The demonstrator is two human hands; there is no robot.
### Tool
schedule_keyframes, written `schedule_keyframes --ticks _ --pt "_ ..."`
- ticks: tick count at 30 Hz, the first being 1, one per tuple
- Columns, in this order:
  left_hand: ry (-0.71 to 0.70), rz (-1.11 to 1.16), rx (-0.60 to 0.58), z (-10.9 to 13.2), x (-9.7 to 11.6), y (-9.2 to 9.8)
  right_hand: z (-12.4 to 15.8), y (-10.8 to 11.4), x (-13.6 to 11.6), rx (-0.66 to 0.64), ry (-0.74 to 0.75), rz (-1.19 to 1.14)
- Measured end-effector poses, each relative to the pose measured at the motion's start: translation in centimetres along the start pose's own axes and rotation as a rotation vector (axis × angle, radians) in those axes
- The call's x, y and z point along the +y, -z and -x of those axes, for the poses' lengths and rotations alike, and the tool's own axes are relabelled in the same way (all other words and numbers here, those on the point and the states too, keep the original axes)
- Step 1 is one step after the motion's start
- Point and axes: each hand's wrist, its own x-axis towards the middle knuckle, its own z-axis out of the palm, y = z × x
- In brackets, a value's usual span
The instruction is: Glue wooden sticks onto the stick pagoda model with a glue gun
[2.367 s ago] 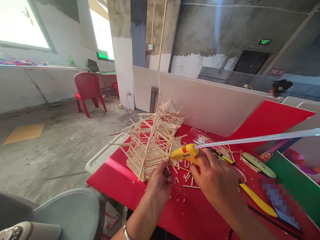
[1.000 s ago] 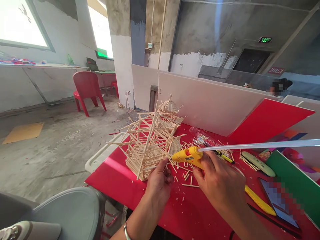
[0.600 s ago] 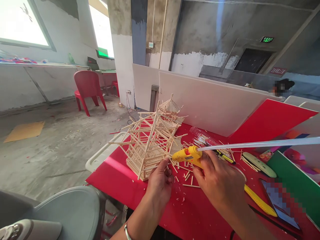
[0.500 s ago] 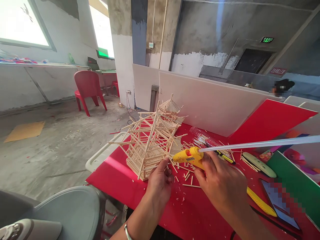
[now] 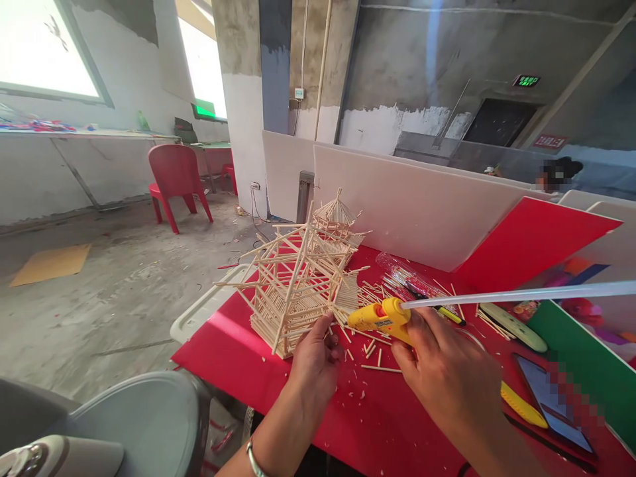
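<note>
A pagoda-like model built of thin wooden sticks (image 5: 293, 291) stands on the red tabletop (image 5: 238, 358). At its front right corner my left hand (image 5: 318, 354) is closed, thumb and fingers pinching a wooden stick; the fingers hide most of it, and I cannot tell whether it is loose or part of the model. My right hand (image 5: 442, 364) is wrapped round a yellow hot glue gun (image 5: 380, 318). The gun's nozzle points left, a short gap from my left fingertips. From its back a long translucent glue stick (image 5: 517, 293) sticks out to the right.
Loose cut sticks (image 5: 370, 348) lie right of the model. Behind them is a clear plastic pack (image 5: 397, 268). A yellow-handled knife (image 5: 524, 404) and a phone (image 5: 551, 397) lie at the right. White boards (image 5: 397, 205) rise behind; a grey stool (image 5: 144, 417) stands front left.
The glue gun and my right hand have shifted slightly right and down, away from my left fingertips. My left hand stays at the model's corner. The view has moved a little.
</note>
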Motion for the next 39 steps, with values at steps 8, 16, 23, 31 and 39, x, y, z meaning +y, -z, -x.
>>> schedule_keyframes --ticks 8,16,23,31,39 --pt "-0.005 -0.001 -0.006 -0.1 0.0 0.1 0.4 0.1 0.1 0.001 -0.009 0.006" --pt "0.011 -0.009 -0.006 -0.1 0.0 0.1 0.8 -0.3 0.2 -0.011 -0.044 0.01" --pt "0.036 -0.016 -0.011 0.2 0.2 0.2 1.0 -0.5 0.2 -0.011 -0.068 0.004" --pt "0.05 -0.031 -0.019 0.3 0.1 0.3 1.6 -0.6 0.6 0.012 -0.083 -0.002" --pt "0.039 -0.027 -0.013 0.0 0.2 0.4 3.9 -0.8 1.3 -0.074 -0.299 -0.219"
